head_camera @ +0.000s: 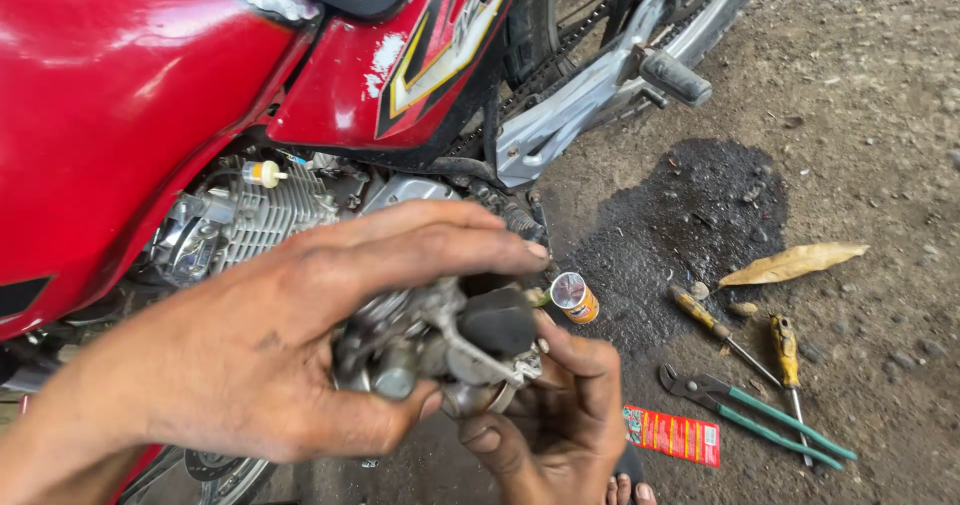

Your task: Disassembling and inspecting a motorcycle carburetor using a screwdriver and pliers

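Note:
A grey metal carburetor (pixel 440 343) with a black rubber part sits in front of me, held in both hands. My left hand (pixel 300 335) wraps over its top and left side, fingers stretched across it. From below, my right hand (pixel 560 415) grips its underside with thumb and fingers. Behind the hands stands a red motorcycle (pixel 150 85) with its finned engine (pixel 260 215) exposed.
A small orange can (pixel 575 298) stands on the dirt beside a dark oil stain (pixel 690 225). Two yellow-handled screwdrivers (pixel 780 350), green-handled pliers (pixel 760 415), a red packet (pixel 675 435) and a dry leaf (pixel 795 262) lie to the right. A footpeg (pixel 675 78) juts out above.

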